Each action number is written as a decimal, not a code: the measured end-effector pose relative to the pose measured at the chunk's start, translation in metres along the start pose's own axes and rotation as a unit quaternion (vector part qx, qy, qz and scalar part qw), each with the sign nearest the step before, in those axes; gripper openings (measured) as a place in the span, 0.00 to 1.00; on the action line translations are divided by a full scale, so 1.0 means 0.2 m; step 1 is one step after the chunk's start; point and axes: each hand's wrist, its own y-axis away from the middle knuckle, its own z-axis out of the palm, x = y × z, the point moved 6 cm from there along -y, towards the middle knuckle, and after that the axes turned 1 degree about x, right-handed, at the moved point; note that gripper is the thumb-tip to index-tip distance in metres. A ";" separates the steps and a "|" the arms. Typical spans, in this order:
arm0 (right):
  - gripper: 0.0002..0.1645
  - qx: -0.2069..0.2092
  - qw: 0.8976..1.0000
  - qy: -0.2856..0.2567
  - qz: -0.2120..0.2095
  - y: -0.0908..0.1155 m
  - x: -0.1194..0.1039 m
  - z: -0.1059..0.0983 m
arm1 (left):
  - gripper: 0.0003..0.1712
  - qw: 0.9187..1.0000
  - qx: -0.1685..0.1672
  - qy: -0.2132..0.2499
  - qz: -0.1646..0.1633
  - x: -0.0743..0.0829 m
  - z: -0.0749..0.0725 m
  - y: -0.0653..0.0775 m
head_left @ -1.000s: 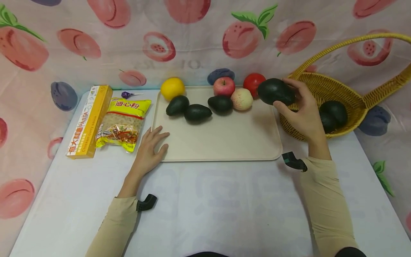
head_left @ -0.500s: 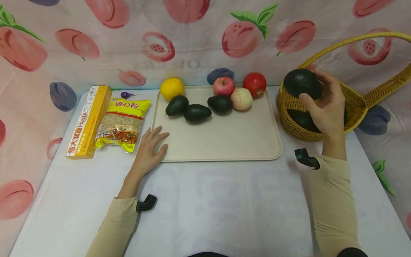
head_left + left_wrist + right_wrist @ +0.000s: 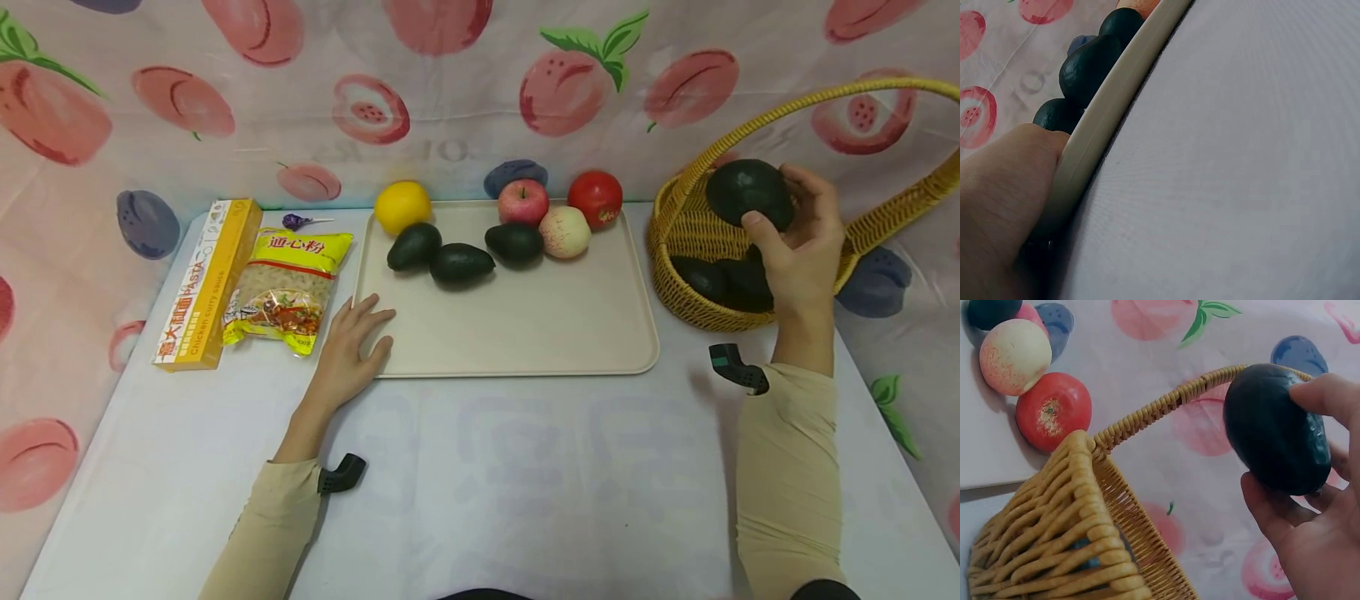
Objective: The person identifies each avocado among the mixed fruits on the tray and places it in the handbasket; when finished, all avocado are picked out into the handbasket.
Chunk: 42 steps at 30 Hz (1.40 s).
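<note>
Above the wicker basket [image 3: 678, 293] on the right, we hold a dark avocado [image 3: 748, 193] in the grip of our right hand [image 3: 807, 237], long axis roughly left-right, our left hand [image 3: 348, 350] well apart.

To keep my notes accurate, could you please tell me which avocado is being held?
The avocado in the right hand, over the wicker basket; the other avocados lie on the tray or inside the basket.
</note>
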 end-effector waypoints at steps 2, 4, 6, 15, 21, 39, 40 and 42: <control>0.33 0.000 1.000 0.006 0.008 0.00 0.02 -0.01 | 0.23 1.000 0.000 0.000 -0.001 0.00 0.00 0.00; 0.33 -0.004 1.000 0.013 0.015 0.00 0.04 -0.01 | 0.23 1.000 0.000 0.000 -0.003 0.00 0.00 0.00; 0.33 -0.007 1.000 0.018 0.024 0.00 0.06 -0.01 | 0.23 1.000 0.000 0.001 -0.005 -0.01 0.00 0.00; 0.34 -0.040 0.966 0.210 0.143 0.02 0.14 -0.02 | 0.23 1.000 -0.002 0.000 -0.006 -0.02 -0.01 0.00; 0.35 -0.103 0.901 0.376 0.192 0.03 0.23 -0.05 | 0.22 1.000 -0.004 0.003 -0.008 -0.02 -0.01 0.00; 0.35 -0.230 0.822 0.485 0.192 0.01 0.38 -0.03 | 0.22 1.000 -0.005 0.003 -0.008 -0.01 0.00 -0.01; 0.35 -0.235 0.815 0.490 0.199 0.01 0.38 -0.03 | 0.22 1.000 -0.005 0.003 -0.008 -0.01 0.00 -0.01; 0.35 -0.241 0.809 0.495 0.205 0.01 0.39 -0.03 | 0.22 1.000 -0.005 0.005 -0.007 -0.01 0.00 -0.01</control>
